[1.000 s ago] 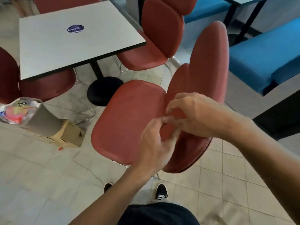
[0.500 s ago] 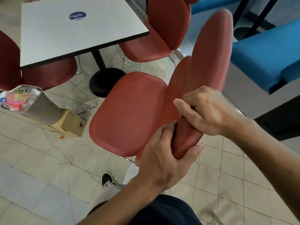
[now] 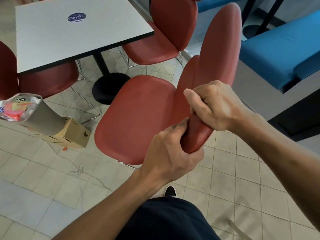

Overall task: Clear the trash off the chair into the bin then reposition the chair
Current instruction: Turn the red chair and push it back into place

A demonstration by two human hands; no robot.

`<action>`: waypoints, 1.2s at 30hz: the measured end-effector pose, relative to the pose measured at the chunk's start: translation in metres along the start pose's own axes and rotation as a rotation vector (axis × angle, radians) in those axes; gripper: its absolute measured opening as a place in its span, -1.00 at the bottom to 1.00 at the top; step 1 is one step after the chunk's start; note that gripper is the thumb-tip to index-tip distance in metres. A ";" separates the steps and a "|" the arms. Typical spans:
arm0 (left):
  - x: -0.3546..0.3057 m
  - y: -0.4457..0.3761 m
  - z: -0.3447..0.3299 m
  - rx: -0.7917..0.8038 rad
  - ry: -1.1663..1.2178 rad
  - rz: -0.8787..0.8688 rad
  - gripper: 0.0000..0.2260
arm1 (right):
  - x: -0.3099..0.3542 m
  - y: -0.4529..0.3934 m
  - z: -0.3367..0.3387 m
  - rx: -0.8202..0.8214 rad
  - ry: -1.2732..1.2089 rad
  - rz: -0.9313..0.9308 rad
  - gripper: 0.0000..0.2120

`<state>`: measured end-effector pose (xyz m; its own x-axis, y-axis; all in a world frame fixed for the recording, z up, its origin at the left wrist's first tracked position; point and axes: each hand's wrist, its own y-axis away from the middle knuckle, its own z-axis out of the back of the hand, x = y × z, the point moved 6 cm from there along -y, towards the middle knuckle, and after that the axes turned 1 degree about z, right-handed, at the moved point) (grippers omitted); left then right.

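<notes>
The red chair (image 3: 138, 118) stands at frame centre, its seat bare. Both hands grip the near edge of its backrest: the left hand (image 3: 169, 153) curls round it from below, the right hand (image 3: 214, 104) from above, fingers wrapped tight. The bin (image 3: 41, 116), full of wrappers, sits at left.

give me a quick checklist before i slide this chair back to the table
1. Seat free of trash: ok, chair seat bare.
2. Left hand grips backrest edge: ok.
3. Right hand grips backrest: ok.
4. Trash in bin: ok, wrappers inside.
5. Path to table: not ok, box and bin stand near the chair.
6. Chair legs free: cannot tell, mostly hidden.
</notes>
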<state>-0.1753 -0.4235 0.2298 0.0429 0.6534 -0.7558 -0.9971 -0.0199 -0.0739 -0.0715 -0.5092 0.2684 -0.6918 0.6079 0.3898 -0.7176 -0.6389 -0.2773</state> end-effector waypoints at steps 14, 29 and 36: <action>0.035 0.017 0.042 0.073 0.007 -0.024 -0.67 | 0.049 -0.008 -0.021 -0.075 0.041 -0.055 -0.49; 0.073 0.039 0.076 0.108 0.112 0.122 -0.43 | 0.090 -0.021 -0.044 -0.097 -0.010 0.050 -0.53; 0.054 0.047 0.068 -0.228 -0.019 0.184 -0.41 | 0.055 -0.028 -0.034 0.011 0.085 0.149 -0.50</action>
<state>-0.2244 -0.3373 0.2300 -0.1402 0.6371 -0.7579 -0.9479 -0.3076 -0.0833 -0.0920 -0.4421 0.2672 -0.7954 0.5433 0.2688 -0.6056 -0.7299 -0.3168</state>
